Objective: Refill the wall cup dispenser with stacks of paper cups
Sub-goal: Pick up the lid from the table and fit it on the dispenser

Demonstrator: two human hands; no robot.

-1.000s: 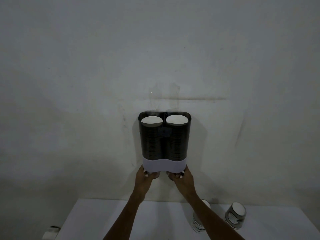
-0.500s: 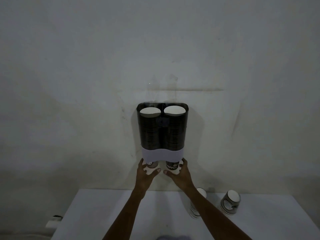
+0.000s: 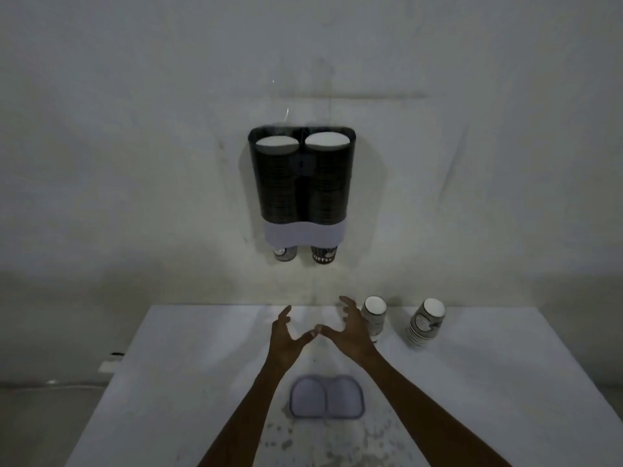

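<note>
Both hands, left hand (image 3: 286, 338) and right hand (image 3: 347, 332), hover empty over the bench (image 3: 168, 382), fingers spread wide; wall cup dispenser (image 3: 302, 183) holds two full stacks.

Two bare forearms, no sleeves in view; left hand (image 3: 286, 338) and right hand (image 3: 347, 332) bare, without gloves, rings, watch.

Black dispenser (image 3: 301, 183) w/ pale lilac base, lilac lid (image 3: 327, 396), white table (image 3: 472, 382)
</note>
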